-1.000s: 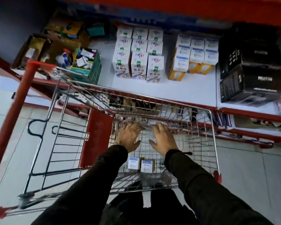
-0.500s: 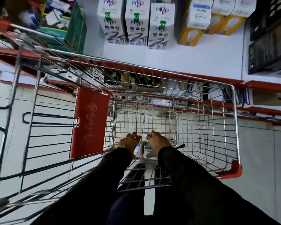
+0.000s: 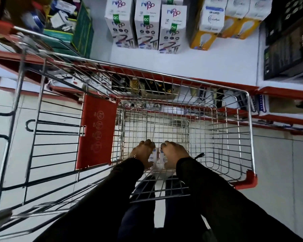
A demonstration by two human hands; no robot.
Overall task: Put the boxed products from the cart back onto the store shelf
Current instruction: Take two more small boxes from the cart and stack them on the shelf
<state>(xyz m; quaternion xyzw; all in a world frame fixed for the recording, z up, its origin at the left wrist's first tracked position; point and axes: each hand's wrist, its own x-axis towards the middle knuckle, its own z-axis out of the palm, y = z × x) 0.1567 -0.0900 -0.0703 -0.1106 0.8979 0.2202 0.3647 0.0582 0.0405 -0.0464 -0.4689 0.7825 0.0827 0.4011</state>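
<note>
Both your arms reach straight toward 12 o'clock in black sleeves, side by side. Your left hand (image 3: 143,151) and right hand (image 3: 174,151) sit knuckles up, fingers curled downward in a closed grip, a bracelet at your left wrist.

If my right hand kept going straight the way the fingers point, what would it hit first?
The right hand, wrapped over a small white box, points toward the shelf. Going straight on it would likely meet the cart's far wire wall first, though depth is hard to judge.
</note>
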